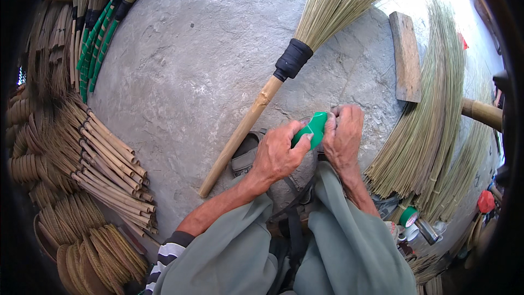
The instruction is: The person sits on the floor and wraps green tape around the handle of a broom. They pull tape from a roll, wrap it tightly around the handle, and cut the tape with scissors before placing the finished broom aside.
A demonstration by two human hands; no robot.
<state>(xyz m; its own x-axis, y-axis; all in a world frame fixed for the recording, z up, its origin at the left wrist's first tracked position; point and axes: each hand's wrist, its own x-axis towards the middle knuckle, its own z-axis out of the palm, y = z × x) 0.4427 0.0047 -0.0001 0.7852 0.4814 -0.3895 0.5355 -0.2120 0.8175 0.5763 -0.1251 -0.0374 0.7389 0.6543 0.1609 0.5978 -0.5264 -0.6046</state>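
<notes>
Head view, green strip, wide floor leftward

Loose grey-green trousers, dark left sleeve with pale stripes

From afar I see a broom-making workshop; green-wrapped brooms, stacked bamboo handles and loose straw sheaves line the rough floor

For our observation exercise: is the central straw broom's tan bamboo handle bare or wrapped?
Bare: the tan bamboo handle shows uncovered below the black binding.
</notes>
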